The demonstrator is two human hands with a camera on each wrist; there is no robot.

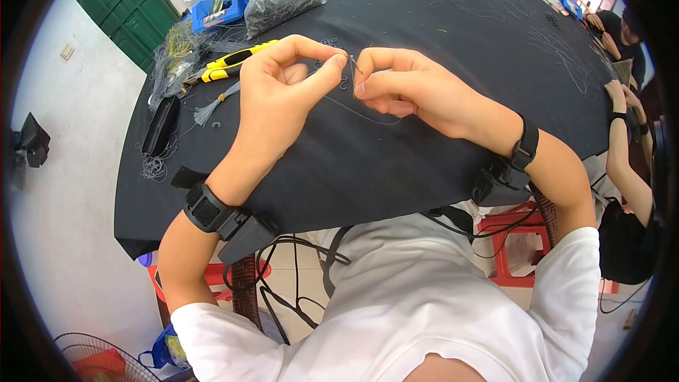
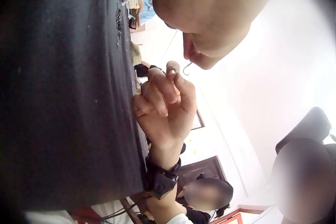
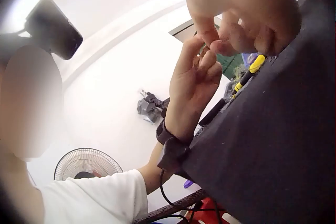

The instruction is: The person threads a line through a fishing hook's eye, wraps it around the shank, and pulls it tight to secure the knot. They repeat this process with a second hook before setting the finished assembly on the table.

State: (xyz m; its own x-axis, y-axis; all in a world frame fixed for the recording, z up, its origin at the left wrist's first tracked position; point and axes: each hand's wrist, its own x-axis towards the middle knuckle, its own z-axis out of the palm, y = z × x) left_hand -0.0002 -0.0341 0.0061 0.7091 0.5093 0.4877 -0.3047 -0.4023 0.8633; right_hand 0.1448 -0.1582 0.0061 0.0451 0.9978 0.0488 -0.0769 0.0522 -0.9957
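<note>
Over the black-covered table, my left hand (image 1: 276, 95) pinches a small fish hook (image 2: 187, 69) between thumb and index fingertip. Its bent end sticks out past the fingertips in the left wrist view. Facing it at close range, my right hand (image 1: 431, 92) pinches thin clear fishing line (image 1: 368, 118) between thumb and index finger, other fingers curled. A slack loop of this line hangs below both hands. In the right wrist view the fingertips of both hands overlap and hide the hook. Several loose dark hooks (image 1: 344, 83) lie on the cloth just beyond the hands.
Left of my hands lie yellow-black cutters (image 1: 230, 64), a tied line bundle (image 1: 216, 105), a black case (image 1: 161, 126) and tangled line (image 1: 173, 64). Farther back sits a clear bag of dark pieces (image 1: 283, 7) beside a blue box (image 1: 218, 14). Another person's arms (image 1: 622, 134) are at the right edge.
</note>
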